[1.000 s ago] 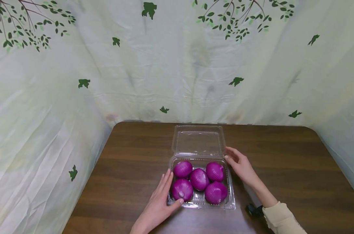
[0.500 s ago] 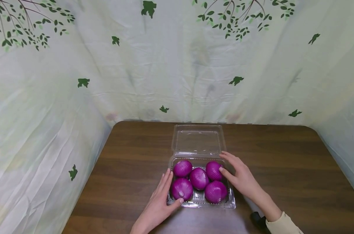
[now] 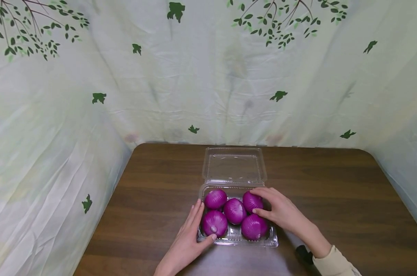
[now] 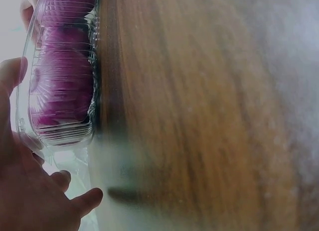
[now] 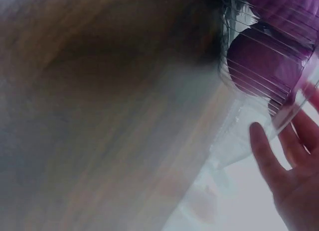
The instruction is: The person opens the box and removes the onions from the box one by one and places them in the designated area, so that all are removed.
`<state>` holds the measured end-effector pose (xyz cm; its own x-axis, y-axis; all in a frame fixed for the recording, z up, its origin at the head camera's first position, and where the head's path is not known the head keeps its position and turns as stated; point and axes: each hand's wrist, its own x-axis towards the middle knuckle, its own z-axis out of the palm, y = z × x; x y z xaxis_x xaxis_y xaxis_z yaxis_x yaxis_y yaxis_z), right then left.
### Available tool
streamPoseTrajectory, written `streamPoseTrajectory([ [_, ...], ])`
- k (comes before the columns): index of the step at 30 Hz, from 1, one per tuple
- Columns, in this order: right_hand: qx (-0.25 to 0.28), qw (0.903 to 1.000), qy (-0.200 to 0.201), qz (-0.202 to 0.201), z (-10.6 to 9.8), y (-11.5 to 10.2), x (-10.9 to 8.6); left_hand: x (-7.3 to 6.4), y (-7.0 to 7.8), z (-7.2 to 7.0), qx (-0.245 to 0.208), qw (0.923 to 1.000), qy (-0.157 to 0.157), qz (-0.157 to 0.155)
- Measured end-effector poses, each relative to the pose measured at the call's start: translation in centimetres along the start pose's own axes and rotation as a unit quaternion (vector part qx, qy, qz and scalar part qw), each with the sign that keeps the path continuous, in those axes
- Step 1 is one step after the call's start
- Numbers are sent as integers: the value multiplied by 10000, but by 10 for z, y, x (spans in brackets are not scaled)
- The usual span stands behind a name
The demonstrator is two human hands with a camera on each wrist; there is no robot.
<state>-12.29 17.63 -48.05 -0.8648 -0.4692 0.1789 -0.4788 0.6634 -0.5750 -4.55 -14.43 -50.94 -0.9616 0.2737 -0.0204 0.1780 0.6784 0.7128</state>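
Several purple-red onions sit in a clear plastic clamshell container (image 3: pixel 236 242). In the head view my right hand (image 3: pixel 284 211) reaches over the container's right side. Its fingers and thumb grip the back right onion (image 3: pixel 251 202), fingertips on the far side and thumb on the near side. My left hand (image 3: pixel 185 239) rests against the left side and front left corner, fingers fairly straight and thumb at the front rim near the front left onion (image 3: pixel 214 223). In the right wrist view the right hand (image 5: pixel 299 151) shows beside the container wall, partly cut off by the frame.
The clear lid (image 3: pixel 234 165) lies folded back toward the far edge of the brown wooden table (image 3: pixel 160 184). A dark wrist camera (image 3: pixel 304 253) sits under the right wrist. A white leaf-print curtain (image 3: pixel 211 76) stands behind and on both sides.
My right hand has moved left and toward me, from beside the lid hinge to around the back right onion. The left hand and the container have stayed in place.
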Motion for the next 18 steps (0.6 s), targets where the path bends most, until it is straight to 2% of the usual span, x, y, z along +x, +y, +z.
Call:
streamPoseTrajectory([
  [4, -111, 9992, -325, 191, -3, -1, 3, 0, 0, 0, -23, 10000, 1, -5],
  [8, -305, 9982, -436, 278, -3, -4, 8, 0, 0, 0, 10, 10000, 35, 4],
  [12, -433, 9983, -307, 232, 1, -4, 12, 0, 1, 0, 47, 10000, 38, -10],
  [18, -319, 9994, -71, 63, 3, -2, 14, 0, 2, -1, 101, 9999, 46, -19],
])
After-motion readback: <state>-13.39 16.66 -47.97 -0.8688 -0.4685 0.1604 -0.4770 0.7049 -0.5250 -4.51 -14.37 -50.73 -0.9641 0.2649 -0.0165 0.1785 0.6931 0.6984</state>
